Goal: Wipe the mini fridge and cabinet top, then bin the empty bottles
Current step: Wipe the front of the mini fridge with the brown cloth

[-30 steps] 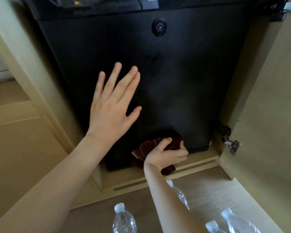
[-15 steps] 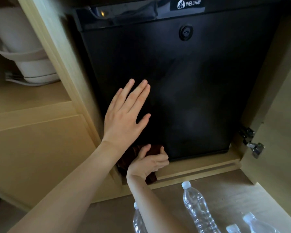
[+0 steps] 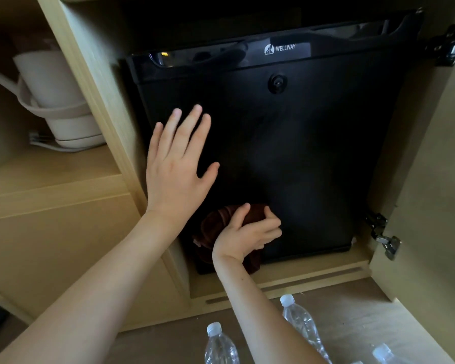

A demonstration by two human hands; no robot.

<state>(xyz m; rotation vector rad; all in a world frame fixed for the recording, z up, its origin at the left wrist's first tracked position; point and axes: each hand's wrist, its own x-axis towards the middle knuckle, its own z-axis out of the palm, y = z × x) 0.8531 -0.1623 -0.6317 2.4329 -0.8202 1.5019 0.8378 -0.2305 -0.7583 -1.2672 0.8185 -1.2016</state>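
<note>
The black mini fridge (image 3: 286,153) sits in the middle of the frame, tucked inside a pale wooden cabinet (image 3: 95,82), its door facing out. A WELLWAY label (image 3: 285,48) runs along its top strip, with a round lock (image 3: 277,82) just under it.

The left hand (image 3: 176,174) lies flat against the fridge door, left of centre. Its fingers (image 3: 192,132) are straight and a little spread, the thumb out to the right, holding nothing.

Just below it, the right hand (image 3: 244,237) grips a bunched dark brown cloth (image 3: 216,227). The fingers are curled round the cloth, pressing it to the lower left corner of the fridge door. Part of the cloth hangs below the wrist, near the fridge's bottom edge.

Along the bottom of the frame stand three clear plastic bottles with white caps. One bottle (image 3: 220,348) is left of the right forearm, a second bottle (image 3: 304,324) is just to the right of it, and a third bottle (image 3: 386,354) is cut off at the lower right. They rest on a pale wooden surface in front of the cabinet.

At the right edge the cabinet door (image 3: 431,206) stands open, with a metal hinge (image 3: 384,237) on it. In the upper left, on a shelf (image 3: 50,164), sits a white kettle (image 3: 55,101).
</note>
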